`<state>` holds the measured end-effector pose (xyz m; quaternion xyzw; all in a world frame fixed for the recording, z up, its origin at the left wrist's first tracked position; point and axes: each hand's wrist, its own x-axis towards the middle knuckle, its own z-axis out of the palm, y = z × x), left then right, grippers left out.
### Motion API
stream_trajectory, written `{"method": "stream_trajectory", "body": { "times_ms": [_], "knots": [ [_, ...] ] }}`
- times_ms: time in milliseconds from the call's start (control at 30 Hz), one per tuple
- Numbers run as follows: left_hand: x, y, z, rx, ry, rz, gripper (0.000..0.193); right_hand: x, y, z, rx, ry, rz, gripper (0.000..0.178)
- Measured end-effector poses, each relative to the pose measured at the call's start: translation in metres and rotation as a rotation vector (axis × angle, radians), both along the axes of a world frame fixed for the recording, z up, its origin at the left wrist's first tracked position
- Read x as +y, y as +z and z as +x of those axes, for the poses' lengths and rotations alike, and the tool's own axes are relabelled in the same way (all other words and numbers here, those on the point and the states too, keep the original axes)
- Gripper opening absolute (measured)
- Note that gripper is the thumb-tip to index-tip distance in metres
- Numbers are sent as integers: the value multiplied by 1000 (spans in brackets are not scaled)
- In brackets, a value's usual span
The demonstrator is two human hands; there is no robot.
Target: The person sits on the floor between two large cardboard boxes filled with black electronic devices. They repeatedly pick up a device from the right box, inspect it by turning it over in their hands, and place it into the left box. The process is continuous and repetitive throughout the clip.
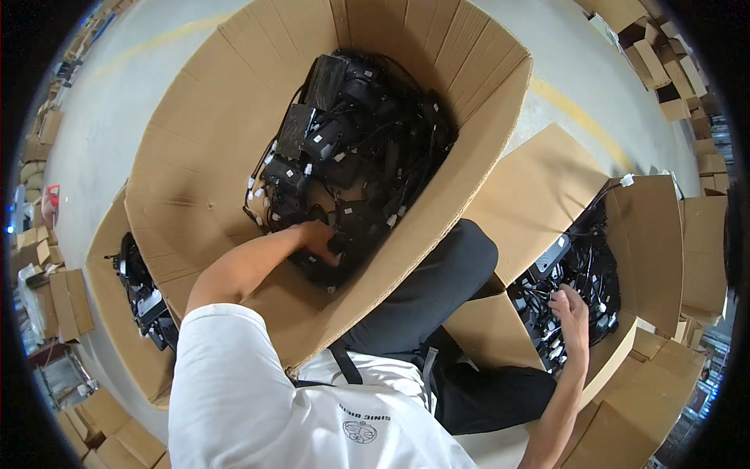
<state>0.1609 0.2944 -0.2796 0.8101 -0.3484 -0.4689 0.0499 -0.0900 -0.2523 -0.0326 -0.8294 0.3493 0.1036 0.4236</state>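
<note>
Inside the large cardboard box (195, 148) lies a pile of black electronic devices (359, 148) with tangled cables and small white connectors. My left hand (319, 238) reaches down into the near part of this pile, its fingers curled against a black device (328, 270). What those fingers grip is partly hidden. At the right, my right hand (573, 309) is over a smaller open box (644, 250) filled with black cables (598, 281) and white plugs. Its fingers are bent together, and whatever is between them is too small to make out.
Another box (117, 313) with black devices stands at the left, partly behind the large one. A long cable with a white plug (626, 180) hangs over the right box's rim. My knee (461, 258) lies between the boxes. Cartons (652, 66) are stacked around the floor's edges.
</note>
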Motion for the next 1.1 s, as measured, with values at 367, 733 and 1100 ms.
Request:
{"method": "stream_trajectory", "body": {
  "times_ms": [367, 733, 1100],
  "knots": [
    [-16, 80, 21, 173, -280, 319, 60, 41, 7, 6, -65, 239, -115, 45],
    [-18, 423, 46, -101, 174, -299, 33, 84, 44, 21, -432, 153, 69, 41],
    [-49, 515, 16, -127, 186, -1020, 53, 223, 82, 91, -1068, 389, 120, 106]
  ]
}}
